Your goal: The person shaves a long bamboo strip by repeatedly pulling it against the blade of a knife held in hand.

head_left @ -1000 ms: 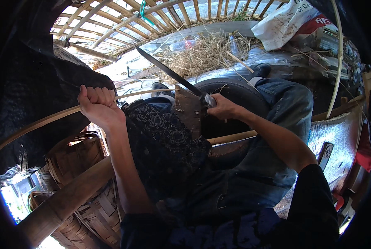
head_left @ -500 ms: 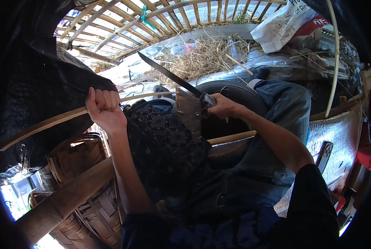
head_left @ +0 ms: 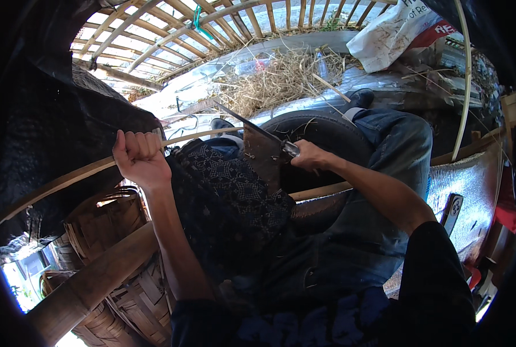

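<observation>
My left hand (head_left: 142,159) is closed around a long, thin bamboo strip (head_left: 67,184). The strip curves from the far left, through my fist, to the upper edge of a flat brown board (head_left: 262,159) standing between my legs. In my right hand (head_left: 311,156) is the handle of a long-bladed knife (head_left: 247,122). Its dark blade slants up and left across the top of the board, close to the strip's end; whether the edge touches the strip I cannot tell. A dark patterned cloth (head_left: 226,176) covers my left thigh beside the board.
A black tyre (head_left: 321,124) lies past the board, with dry straw shavings (head_left: 269,84) beyond it. A thick bamboo pole (head_left: 96,277) and woven baskets (head_left: 105,225) are at the lower left. A slatted bamboo fence (head_left: 154,40) curves across the back. A phone (head_left: 453,213) rests at the right.
The knife has swung lower, its blade tip coming down and slightly right toward the board. My left fist has shifted slightly left with the bamboo strip.
</observation>
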Demonstrator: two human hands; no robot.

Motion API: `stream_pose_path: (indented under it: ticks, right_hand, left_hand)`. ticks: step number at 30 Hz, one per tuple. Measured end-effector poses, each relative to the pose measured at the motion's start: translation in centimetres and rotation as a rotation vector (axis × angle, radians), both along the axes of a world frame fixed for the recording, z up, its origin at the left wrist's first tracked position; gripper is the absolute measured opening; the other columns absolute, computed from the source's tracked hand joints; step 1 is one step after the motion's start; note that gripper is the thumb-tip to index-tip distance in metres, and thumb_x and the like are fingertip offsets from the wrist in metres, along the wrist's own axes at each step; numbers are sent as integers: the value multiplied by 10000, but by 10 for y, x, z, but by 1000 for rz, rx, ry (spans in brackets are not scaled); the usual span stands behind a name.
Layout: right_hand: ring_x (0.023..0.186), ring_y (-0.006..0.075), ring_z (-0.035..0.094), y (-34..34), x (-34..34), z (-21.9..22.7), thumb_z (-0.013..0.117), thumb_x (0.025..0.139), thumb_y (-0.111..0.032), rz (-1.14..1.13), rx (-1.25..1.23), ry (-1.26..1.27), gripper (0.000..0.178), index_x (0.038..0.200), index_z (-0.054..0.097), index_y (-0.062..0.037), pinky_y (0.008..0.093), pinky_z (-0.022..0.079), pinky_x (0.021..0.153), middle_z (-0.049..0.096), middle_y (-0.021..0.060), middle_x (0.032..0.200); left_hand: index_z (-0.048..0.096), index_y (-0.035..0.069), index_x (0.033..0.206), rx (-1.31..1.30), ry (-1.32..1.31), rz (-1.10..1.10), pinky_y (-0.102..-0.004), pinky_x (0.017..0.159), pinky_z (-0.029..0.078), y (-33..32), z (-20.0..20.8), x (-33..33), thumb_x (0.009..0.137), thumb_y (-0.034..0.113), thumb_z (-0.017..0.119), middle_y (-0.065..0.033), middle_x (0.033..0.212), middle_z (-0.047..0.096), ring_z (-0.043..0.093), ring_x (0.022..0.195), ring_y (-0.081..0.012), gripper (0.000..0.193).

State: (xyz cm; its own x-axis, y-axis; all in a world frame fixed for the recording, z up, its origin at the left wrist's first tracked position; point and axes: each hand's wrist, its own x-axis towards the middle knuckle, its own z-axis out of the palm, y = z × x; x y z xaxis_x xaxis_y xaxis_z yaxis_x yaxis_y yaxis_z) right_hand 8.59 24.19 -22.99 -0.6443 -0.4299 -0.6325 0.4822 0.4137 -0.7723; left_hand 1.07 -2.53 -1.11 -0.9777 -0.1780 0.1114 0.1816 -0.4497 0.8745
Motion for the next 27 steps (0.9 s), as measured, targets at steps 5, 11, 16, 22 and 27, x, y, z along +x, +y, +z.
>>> stream_pose_path:
  ticks: [5, 11, 16, 22, 27]
  right_hand:
    - [434, 142, 487, -6, -8, 17, 543, 666, -111, -83, -188, 118, 174, 790, 500, 3, 277, 404, 399, 485, 55, 535]
    - [428, 141, 476, 1, 13, 0, 541, 669, -121, -31, -116, -139, 185, 798, 497, 4, 276, 403, 397, 478, 55, 540]
    - [471, 146, 495, 1, -3, 12, 533, 672, -114, -14, -15, 113, 165, 779, 498, 6, 299, 412, 435, 473, 44, 542]
    - [612, 209, 546, -11, -7, 92, 560, 667, -157, -130, -53, 188, 216, 760, 523, 34, 329, 440, 598, 553, 118, 650]
    - [611, 150, 517, -22, 22, 138, 541, 689, -119, -255, -138, 138, 172, 776, 525, 28, 313, 424, 588, 544, 96, 651]
  left_hand:
    - [187, 138, 519, -25, 19, -32, -271, 439, 133, 3, -2, 1, 895, 204, 367, 26, 450, 141, 103, 427, -81, 422]
    - [162, 134, 519, -8, -6, 51, -280, 444, 119, 4, 1, -3, 887, 234, 389, 26, 455, 115, 92, 432, -84, 444]
    - [157, 138, 522, -31, 3, 59, -279, 438, 112, 10, 1, 2, 881, 230, 403, 31, 459, 112, 82, 431, -78, 445]
    - [177, 144, 535, -92, -51, 198, -269, 426, 114, 14, 1, 4, 875, 226, 415, 35, 460, 121, 95, 425, -77, 423]
    - [180, 149, 541, -177, -73, 436, -260, 418, 119, 37, 8, -7, 868, 229, 449, 49, 474, 117, 101, 423, -65, 431]
